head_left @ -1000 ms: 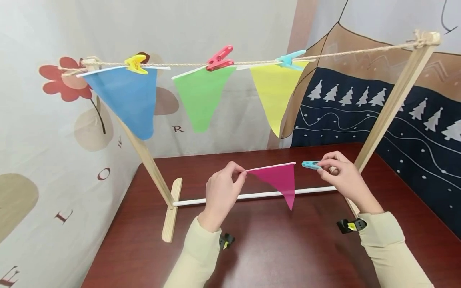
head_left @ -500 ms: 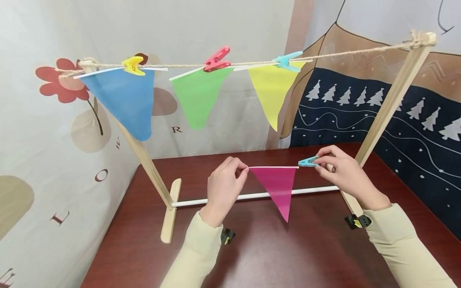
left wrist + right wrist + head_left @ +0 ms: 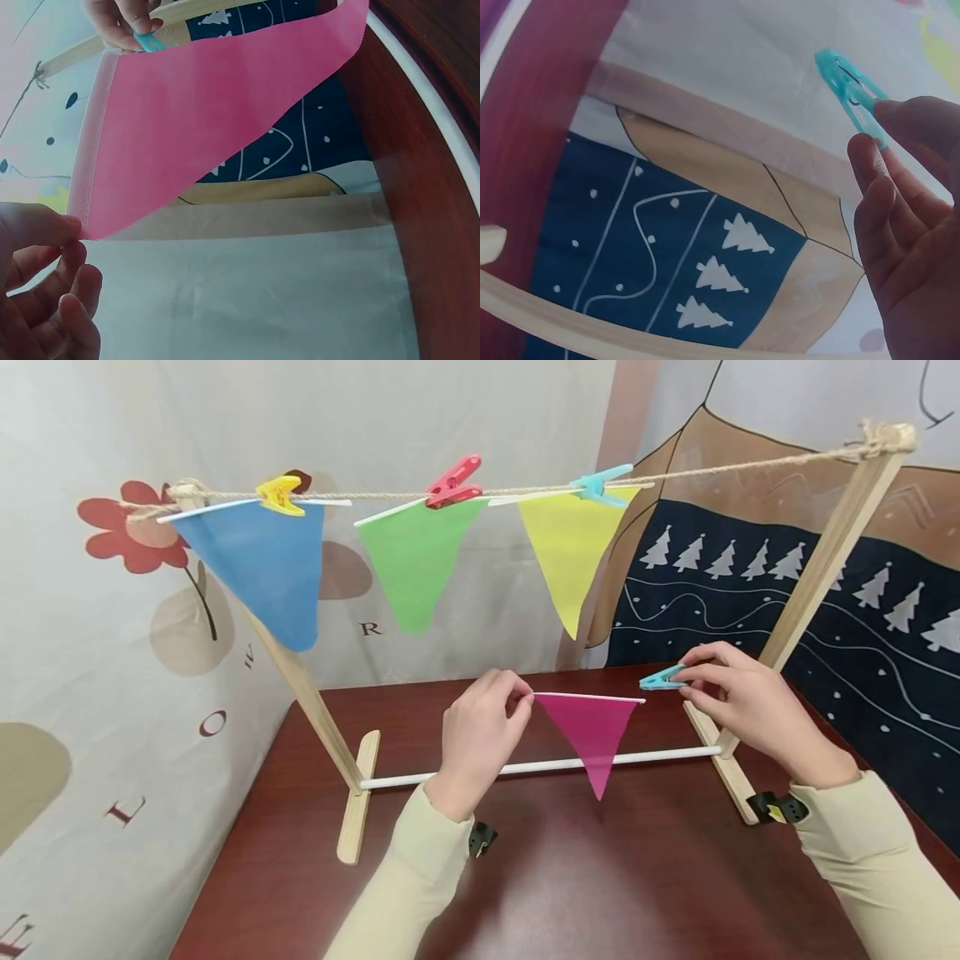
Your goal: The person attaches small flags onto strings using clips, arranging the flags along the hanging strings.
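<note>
My left hand pinches the left end of a white-edged magenta pennant, whose point hangs downward above the table. In the left wrist view the thumb and a finger grip a corner of the pennant. To the right, my right hand holds a light-blue clothespin by its handles, just apart from the pennant's free end. In the right wrist view, thumb and fingers pinch the clothespin. Above both hands, a blue pennant, a green pennant and a yellow pennant hang clipped on a twine line.
A wooden right post and a left post hold up the twine. Their feet stand on the dark red table, joined by a white rod. A printed cloth backdrop stands behind.
Both hands have shifted right and slightly up with the magenta pennant and the clothespin. The pennant has swung out flatter, and the gap between its free end and the clothespin has grown a little.
</note>
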`<state>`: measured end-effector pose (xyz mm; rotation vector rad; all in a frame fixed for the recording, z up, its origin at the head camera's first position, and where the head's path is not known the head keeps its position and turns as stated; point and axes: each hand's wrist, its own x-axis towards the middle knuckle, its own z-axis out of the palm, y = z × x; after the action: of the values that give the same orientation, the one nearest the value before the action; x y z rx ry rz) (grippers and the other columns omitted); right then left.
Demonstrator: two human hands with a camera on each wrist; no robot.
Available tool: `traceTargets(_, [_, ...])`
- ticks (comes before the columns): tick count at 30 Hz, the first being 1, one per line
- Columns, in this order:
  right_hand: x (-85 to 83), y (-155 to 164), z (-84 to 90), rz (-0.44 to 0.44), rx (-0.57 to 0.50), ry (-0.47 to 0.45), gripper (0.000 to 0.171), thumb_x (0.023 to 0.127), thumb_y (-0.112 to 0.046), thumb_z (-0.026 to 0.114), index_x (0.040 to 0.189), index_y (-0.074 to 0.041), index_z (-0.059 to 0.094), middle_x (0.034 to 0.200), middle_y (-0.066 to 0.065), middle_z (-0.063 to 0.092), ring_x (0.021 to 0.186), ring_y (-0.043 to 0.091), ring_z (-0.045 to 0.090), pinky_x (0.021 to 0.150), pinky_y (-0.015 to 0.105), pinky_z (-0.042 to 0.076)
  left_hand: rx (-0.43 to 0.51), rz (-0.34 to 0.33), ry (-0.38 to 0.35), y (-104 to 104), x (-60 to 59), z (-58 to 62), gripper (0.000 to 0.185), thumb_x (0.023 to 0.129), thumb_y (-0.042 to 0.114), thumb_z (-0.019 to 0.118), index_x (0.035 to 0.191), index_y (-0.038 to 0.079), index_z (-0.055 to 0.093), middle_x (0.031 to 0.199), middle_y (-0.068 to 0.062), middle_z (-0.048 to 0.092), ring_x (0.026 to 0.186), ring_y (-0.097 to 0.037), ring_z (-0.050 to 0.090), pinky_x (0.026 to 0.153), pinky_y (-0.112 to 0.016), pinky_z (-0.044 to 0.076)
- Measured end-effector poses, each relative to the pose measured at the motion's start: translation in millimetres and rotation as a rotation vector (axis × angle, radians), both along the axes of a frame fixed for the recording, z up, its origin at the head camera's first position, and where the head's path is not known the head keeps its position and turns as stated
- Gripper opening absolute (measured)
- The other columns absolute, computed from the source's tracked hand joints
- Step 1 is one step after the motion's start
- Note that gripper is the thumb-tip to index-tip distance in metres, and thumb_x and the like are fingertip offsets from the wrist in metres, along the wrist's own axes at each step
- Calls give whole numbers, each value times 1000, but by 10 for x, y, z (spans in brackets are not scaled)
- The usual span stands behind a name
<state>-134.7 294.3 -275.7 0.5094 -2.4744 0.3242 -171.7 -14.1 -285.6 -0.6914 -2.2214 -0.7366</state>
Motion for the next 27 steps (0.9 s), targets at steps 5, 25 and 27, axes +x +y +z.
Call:
traceTargets(5, [-21, 17, 103, -13, 10, 4, 16, 70, -6, 73, 85, -11, 70, 100, 1, 50, 71, 8, 46, 53, 18, 38, -30, -11, 22, 16, 8, 77, 2, 81, 21, 62, 80, 21, 60, 74, 12, 55, 60, -1, 44, 47, -23, 39])
traceTargets(25, [82, 197, 516, -91, -157, 69, 16, 75, -4, 68, 90, -7, 67, 106, 4, 52, 62, -3, 38, 58, 11, 32, -52, -57, 241, 194, 29, 439, 5, 84, 19, 57, 80, 17, 61, 77, 8, 54, 72, -5, 46, 52, -17, 41])
traceTargets(27, [70, 183, 518, -94, -163, 54, 16, 75, -4, 67, 91, -7, 68, 107, 5, 51, 62, -2, 38, 58, 11, 32, -71, -60, 249, 176, 45, 465, 5, 84, 18, 57, 81, 17, 61, 74, 8, 54, 67, -5, 45, 50, -17, 40])
